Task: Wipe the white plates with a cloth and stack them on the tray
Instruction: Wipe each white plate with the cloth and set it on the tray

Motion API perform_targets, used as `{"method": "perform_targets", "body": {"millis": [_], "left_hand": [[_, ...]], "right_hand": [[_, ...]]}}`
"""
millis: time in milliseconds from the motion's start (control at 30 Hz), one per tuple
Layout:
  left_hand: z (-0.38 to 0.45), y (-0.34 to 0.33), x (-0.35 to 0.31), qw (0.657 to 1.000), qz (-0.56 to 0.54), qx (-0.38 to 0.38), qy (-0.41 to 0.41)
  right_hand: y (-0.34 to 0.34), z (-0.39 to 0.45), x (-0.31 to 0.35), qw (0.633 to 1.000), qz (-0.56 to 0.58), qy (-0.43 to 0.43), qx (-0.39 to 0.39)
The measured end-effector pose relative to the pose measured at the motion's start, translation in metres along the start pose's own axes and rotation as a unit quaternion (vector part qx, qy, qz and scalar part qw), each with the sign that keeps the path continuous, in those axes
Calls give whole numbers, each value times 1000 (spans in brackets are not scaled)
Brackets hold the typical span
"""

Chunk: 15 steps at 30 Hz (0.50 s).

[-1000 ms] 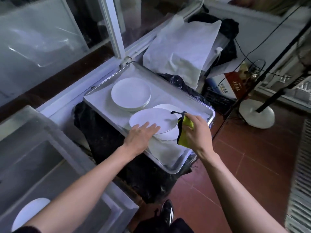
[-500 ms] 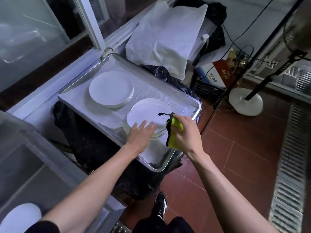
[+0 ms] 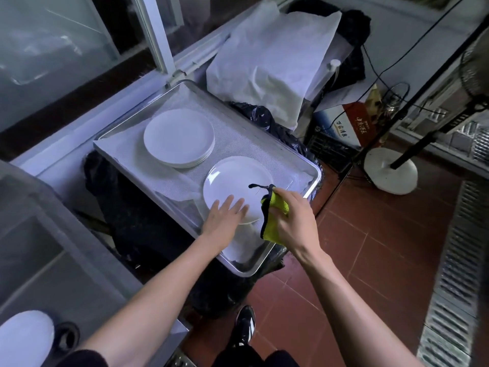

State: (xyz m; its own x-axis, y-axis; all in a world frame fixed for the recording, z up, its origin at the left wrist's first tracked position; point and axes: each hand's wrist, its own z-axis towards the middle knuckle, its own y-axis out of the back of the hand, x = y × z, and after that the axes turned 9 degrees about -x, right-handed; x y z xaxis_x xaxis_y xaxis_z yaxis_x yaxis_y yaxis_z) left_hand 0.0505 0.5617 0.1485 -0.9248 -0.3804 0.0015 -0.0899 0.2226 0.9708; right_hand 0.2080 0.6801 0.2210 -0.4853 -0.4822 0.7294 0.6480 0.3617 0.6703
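A metal tray (image 3: 309, 189) lined with white mesh sits on a black-wrapped stand. A stack of white plates (image 3: 179, 136) lies at its far left. Nearer me, a second white plate (image 3: 238, 176) lies on top of another plate on the tray. My left hand (image 3: 225, 215) rests flat on that plate's near edge, fingers straight. My right hand (image 3: 293, 221) grips a yellow cloth (image 3: 272, 215) with black trim just right of the plate, above the tray's near corner. One more white plate (image 3: 25, 337) lies in the steel sink at the bottom left.
A steel sink (image 3: 53, 260) fills the left side. White sheeting (image 3: 270, 56) is draped behind the tray, with a printed box (image 3: 341, 123) and cables beside it. A fan stand's white base (image 3: 390, 173) sits on the red tile floor. A floor grate (image 3: 460, 274) runs along the right.
My left hand has set the tilted plate down flat onto the near plate on the tray. My right hand with the cloth stays beside it. The camera view shifted.
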Motion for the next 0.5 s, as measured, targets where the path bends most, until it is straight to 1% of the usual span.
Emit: {"method": "perform_targets", "body": {"millis": [200, 400, 500], "left_hand": [[7, -5, 5, 1000, 23, 9, -16], [6, -11, 4, 998, 44, 43, -10], [6, -10, 4, 998, 50, 40, -11]], "right_hand": [[-3, 0, -1, 1000, 0, 4, 10], [-9, 1, -4, 1000, -7, 4, 8], [-12, 0, -4, 1000, -8, 7, 5]]}}
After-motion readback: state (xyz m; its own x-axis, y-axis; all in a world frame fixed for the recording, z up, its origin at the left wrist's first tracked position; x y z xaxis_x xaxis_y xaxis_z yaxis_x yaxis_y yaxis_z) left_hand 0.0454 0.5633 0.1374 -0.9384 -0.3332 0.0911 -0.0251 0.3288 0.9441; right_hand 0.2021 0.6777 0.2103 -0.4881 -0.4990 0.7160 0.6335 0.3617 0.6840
